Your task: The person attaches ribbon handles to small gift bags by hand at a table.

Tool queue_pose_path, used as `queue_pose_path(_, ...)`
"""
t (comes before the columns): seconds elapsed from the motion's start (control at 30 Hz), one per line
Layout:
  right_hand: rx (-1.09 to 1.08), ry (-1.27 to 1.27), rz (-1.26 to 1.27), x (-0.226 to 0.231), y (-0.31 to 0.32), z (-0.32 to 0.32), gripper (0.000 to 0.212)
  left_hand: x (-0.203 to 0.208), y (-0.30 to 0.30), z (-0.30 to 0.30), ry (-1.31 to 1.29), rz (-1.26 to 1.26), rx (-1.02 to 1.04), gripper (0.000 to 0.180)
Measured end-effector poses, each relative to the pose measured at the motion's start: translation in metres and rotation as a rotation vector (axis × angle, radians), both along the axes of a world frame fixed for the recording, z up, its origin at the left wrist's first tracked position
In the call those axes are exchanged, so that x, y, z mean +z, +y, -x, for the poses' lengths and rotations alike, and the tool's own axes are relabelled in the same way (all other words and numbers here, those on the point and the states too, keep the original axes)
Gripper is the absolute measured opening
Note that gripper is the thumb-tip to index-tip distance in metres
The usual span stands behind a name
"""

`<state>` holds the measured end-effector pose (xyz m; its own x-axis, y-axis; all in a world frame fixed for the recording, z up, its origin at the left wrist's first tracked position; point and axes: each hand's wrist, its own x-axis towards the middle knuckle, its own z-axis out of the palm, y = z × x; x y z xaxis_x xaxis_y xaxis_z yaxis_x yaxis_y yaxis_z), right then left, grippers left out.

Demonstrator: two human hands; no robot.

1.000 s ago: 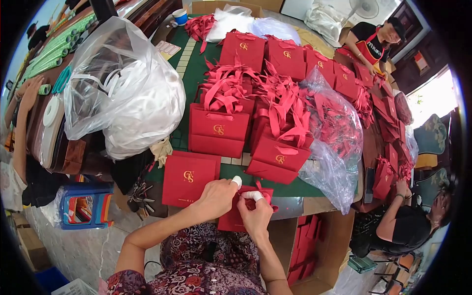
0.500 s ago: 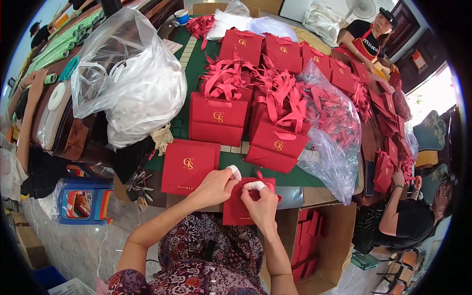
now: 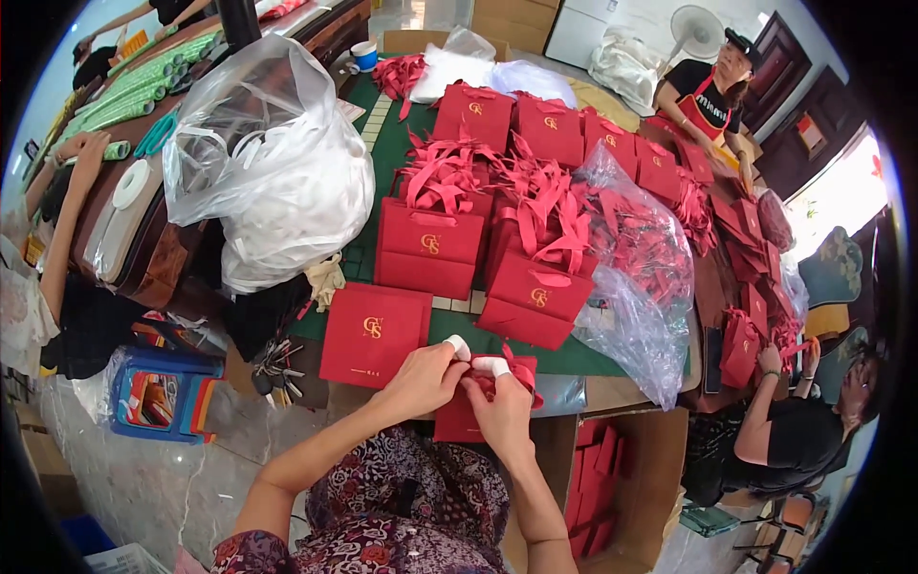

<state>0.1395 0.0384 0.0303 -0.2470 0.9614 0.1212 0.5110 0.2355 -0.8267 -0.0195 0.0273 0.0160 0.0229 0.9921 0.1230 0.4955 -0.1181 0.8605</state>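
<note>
A small red paper bag (image 3: pixel 455 421) lies at the table's near edge, partly covered by my hands. My left hand (image 3: pixel 421 379) is closed in a pinch over its upper edge; what sits between those fingertips is hidden. Beside it, touching at the fingers, my right hand (image 3: pixel 501 409) pinches a red ribbon (image 3: pixel 521 367) that loops out past the bag's top right corner. White tape wraps a finger on each hand. Just left of my hands a flat red bag (image 3: pixel 368 335) with a gold emblem rests on the table.
Red bags with ribbon handles (image 3: pixel 430 244) stand in rows ahead. A clear plastic sack (image 3: pixel 660 344) of red ribbons lies right; another holds white ribbon (image 3: pixel 296 206) at left. Below the table edge, a cardboard box (image 3: pixel 650 488) contains red bags. Co-workers (image 3: pixel 798 421) work at right and far right.
My left hand has moved slightly right and my right hand slightly left, so their fingertips now meet over the bag. The whole view has shifted a little.
</note>
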Motion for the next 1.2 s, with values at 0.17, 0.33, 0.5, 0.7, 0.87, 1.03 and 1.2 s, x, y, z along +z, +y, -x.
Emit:
queue_pose_path(0.17, 0.058, -0.092, -0.225, 0.026, 0.013, -0.018, 0.015, 0.026, -0.004, -0.002, 0.052, 0.135, -0.023, 0.029)
queue_pose_path(0.33, 0.22, -0.175, -0.312, 0.02, 0.031, -0.024, 0.011, 0.0, -0.013, -0.011, 0.16, -0.142, 0.037, 0.03)
queue_pose_path(0.5, 0.464, -0.197, -0.047, 0.028, 0.055, -0.033, 0.017, 0.007, -0.02, -0.017, 0.172, -0.245, 0.005, 0.026)
queue_pose_path(0.7, 0.746, -0.117, 0.362, 0.031, 0.084, -0.04, 0.022, -0.006, -0.02, -0.018, 0.159, -0.425, -0.048, 0.021)
queue_pose_path(0.87, 0.766, 0.034, 0.61, 0.023, 0.09, -0.038, 0.021, -0.002, -0.021, -0.016, 0.123, -0.363, -0.038, 0.03)
queue_pose_path(1.03, 0.63, 0.173, 0.526, -0.005, 0.08, -0.033, 0.018, -0.002, -0.017, -0.016, 0.158, -0.348, 0.008, 0.035)
queue_pose_path(1.2, 0.313, 0.132, 0.521, 0.001, 0.076, -0.027, 0.019, 0.002, -0.014, -0.019, 0.059, -0.147, 0.049, 0.036)
